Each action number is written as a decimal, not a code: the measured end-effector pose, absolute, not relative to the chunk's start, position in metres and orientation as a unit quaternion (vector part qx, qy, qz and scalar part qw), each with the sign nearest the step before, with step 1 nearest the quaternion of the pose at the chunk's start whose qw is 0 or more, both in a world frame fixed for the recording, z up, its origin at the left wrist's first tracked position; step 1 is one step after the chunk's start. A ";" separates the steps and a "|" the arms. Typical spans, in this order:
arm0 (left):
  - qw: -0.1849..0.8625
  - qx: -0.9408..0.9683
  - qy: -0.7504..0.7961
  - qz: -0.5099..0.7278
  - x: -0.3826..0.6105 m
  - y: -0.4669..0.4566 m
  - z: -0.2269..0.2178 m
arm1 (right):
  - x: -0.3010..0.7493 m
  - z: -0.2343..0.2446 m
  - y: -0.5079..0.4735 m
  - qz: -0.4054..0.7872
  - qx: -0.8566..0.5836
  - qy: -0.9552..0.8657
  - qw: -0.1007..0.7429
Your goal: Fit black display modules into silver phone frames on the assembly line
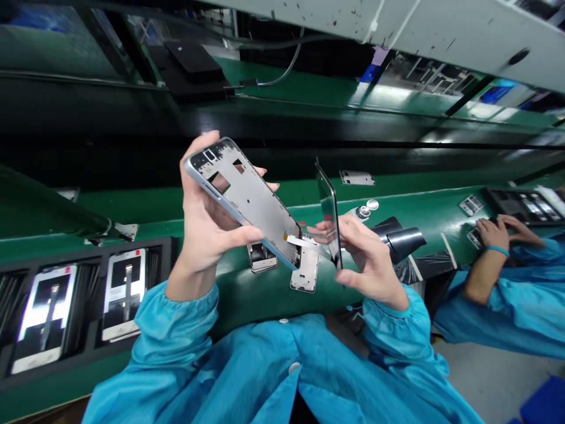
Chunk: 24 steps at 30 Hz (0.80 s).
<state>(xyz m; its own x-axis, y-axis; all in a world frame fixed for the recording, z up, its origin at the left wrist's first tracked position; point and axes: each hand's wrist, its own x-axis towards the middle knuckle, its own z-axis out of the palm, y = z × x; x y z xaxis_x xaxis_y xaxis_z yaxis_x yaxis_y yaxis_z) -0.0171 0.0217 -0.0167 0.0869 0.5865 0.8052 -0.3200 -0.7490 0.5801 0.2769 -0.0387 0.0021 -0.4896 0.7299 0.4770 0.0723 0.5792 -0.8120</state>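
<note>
My left hand (198, 218) is wrapped round a phone frame (253, 203), tilted with its grey inner face toward me. Cut-outs show near its upper end. In my right hand (366, 253) a thin dark phone screen (327, 206) stands nearly on edge, gripped between fingers and thumb. A pale flex cable (304, 241) runs between the screen and the lower end of the frame. Below them, another phone frame (304, 274) lies on the green bench, and a dark phone part (262, 258) lies to its left, partly covered by my left hand's frame.
At left, a black foam tray (92, 330) holds several phone screens. A small round-topped container (364, 212), dark curved sheets (399, 235) and a loose phone plate (357, 178) lie to the right. Beyond, a co-worker's hands (494, 232) work beside another tray (525, 203).
</note>
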 end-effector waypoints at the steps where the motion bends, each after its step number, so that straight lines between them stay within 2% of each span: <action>1: 0.344 0.648 0.102 0.671 -0.017 0.020 -0.015 | 0.278 0.003 -0.038 0.375 -0.254 -0.781 0.430; 7: 0.368 0.601 0.163 0.691 0.005 0.002 -0.002 | 0.255 0.010 -0.030 0.354 -0.289 -0.791 0.406; 11: 0.357 0.624 0.192 0.668 0.010 -0.003 0.000 | 0.235 0.008 -0.025 0.345 -0.297 -0.780 0.429; 17: 0.405 0.608 0.263 0.629 0.006 -0.010 0.001 | 0.233 -0.003 -0.021 0.326 -0.272 -0.799 0.425; 24: 0.439 0.601 0.248 0.620 0.004 -0.016 0.002 | 0.233 -0.013 -0.014 0.320 -0.251 -0.811 0.420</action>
<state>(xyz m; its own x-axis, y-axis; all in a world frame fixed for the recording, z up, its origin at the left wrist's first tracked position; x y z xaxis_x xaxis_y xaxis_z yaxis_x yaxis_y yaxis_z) 0.0036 -0.0163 0.0021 0.1090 0.8424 0.5277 -0.2466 -0.4914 0.8353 0.2333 -0.0141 -0.0132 -0.5214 0.6763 0.5204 0.1389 0.6690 -0.7302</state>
